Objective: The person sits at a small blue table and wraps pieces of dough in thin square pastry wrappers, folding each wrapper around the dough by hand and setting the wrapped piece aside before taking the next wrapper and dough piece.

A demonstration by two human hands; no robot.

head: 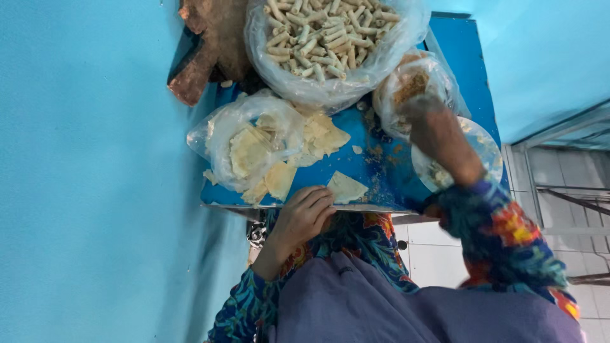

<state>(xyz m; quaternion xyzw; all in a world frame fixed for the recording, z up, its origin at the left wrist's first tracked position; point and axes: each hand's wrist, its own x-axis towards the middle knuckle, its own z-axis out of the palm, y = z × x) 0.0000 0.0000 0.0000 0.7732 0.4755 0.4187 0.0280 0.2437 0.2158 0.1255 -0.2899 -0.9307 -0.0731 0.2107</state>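
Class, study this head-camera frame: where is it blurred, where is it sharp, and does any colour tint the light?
Head view: the right hand and forearm smear with motion blur over the bag of filling; the left hand and the pastry sheet are fairly sharp; a blue cast from the walls tints everything; the bag of rolls shows soft plastic sheen.

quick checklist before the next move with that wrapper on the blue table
1. Triangular wrapper flat on the blue table: ok.
2. Left hand touching its edge: ok.
3. Right hand reaching into the filling bag: ok, but blurred.
4. Filling picked up: cannot tell.
5. Spare wrappers within reach: ok.
6. Table free of crumbs: not ok.
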